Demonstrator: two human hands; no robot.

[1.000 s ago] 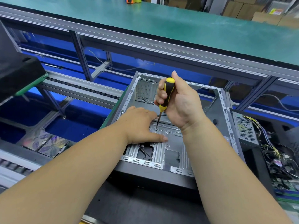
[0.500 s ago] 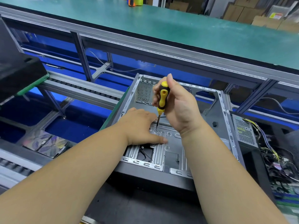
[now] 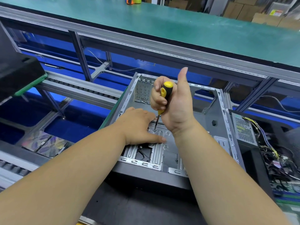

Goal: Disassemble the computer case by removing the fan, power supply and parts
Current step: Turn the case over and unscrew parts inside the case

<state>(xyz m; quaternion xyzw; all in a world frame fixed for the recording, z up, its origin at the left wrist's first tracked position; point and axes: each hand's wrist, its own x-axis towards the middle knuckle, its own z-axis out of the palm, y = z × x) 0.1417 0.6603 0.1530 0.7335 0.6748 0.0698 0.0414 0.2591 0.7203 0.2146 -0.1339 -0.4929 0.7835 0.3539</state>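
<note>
An open grey computer case (image 3: 225,127) lies on its side in front of me, its metal tray facing up. My right hand (image 3: 175,108) grips a yellow-and-black screwdriver (image 3: 166,91) upright, thumb sticking straight up. The screwdriver's tip sits on a screw (image 3: 154,130) in the ribbed metal bracket (image 3: 158,153) near the case's front edge. My left hand (image 3: 139,125) lies flat on that bracket just left of the screw, fingers straight and pressing down. A dark fan (image 3: 144,151) shows through a gap in the bracket.
A removed power supply (image 3: 244,129) with a bundle of cables (image 3: 274,153) lies to the right of the case. A black case (image 3: 16,73) sits on the roller conveyor at the left. A green-topped bench (image 3: 162,23) runs across the back. Shiny panels (image 3: 43,143) lie lower left.
My right thumb has lifted off the screwdriver handle and now points up while the fingers have shifted round the handle. The tip stays on the same screw and my left hand has not moved.
</note>
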